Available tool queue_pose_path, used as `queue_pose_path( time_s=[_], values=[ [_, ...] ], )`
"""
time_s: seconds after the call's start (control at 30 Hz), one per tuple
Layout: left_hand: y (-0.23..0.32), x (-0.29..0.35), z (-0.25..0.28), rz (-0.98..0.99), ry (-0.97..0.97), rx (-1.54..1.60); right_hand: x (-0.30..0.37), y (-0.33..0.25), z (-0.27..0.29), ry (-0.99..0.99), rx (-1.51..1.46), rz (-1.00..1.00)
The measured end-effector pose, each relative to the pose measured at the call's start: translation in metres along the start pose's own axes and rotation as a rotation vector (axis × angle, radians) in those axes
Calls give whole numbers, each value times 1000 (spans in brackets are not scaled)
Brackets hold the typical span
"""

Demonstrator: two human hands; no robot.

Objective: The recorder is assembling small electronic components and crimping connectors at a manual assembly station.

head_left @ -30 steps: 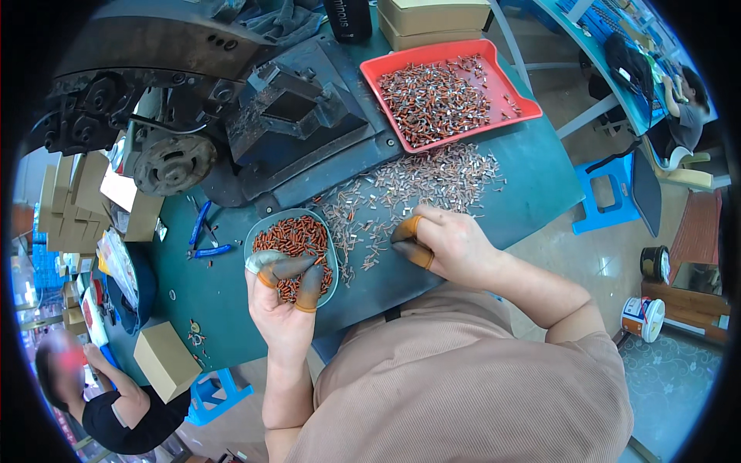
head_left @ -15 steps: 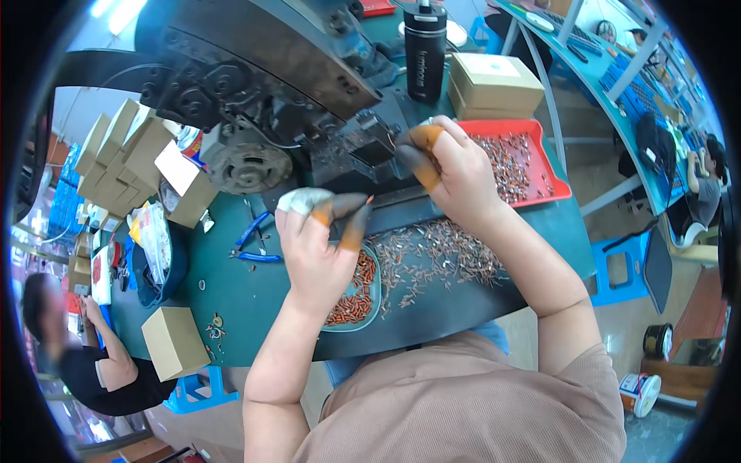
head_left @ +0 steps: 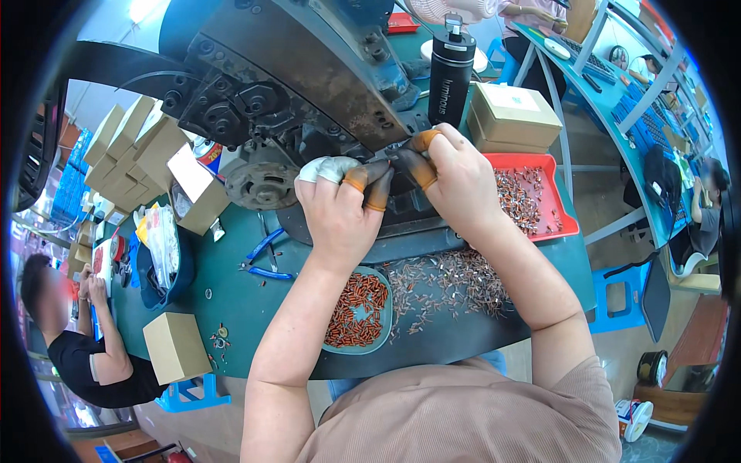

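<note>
My left hand [head_left: 340, 204] and my right hand [head_left: 461, 181] meet at the working point of a dark metal press machine [head_left: 297, 69]. Orange and blackened finger covers sit on the thumbs and forefingers, and white ones on other left fingers. Both hands are pinched, fingertips almost touching; whatever is between them is too small and hidden to make out. Below the left hand, a shallow green bowl [head_left: 356, 351] holds many small copper-orange cylindrical parts [head_left: 359, 309]. Loose small metal pieces with thin legs [head_left: 475, 282] lie heaped on the table under my right forearm.
A red tray [head_left: 562, 220] of similar metal pieces stands right of my right hand. Behind are a black bottle [head_left: 450, 73] and cardboard boxes [head_left: 513, 116]. Blue-handled pliers [head_left: 266, 258] lie left of my left forearm. A co-worker [head_left: 93, 332] sits at the far left.
My left hand has moved up and right from above the bowl, where it pinched a small orange-tipped part, to the machine beside my right hand. The view has shifted slightly.
</note>
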State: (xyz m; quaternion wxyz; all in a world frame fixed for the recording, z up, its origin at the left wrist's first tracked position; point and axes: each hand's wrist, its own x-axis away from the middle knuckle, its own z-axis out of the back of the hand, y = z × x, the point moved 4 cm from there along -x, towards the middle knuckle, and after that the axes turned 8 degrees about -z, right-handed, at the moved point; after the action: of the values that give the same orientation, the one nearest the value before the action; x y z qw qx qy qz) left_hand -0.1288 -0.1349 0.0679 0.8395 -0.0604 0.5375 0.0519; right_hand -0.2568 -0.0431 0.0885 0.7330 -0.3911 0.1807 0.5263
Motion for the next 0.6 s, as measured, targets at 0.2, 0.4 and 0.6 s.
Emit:
queue_pose_path(
  time_s=[0.2, 0.4, 0.6],
  values=[
    [0, 2, -6, -75, 40, -35, 3, 4, -2, 81, -45, -12],
    [2, 5, -12, -149, 24, -48, 6, 6, -4, 104, -70, 9],
    [1, 5, -15, -161, 14, -60, 6, 5, -3, 94, -69, 9]
  ],
)
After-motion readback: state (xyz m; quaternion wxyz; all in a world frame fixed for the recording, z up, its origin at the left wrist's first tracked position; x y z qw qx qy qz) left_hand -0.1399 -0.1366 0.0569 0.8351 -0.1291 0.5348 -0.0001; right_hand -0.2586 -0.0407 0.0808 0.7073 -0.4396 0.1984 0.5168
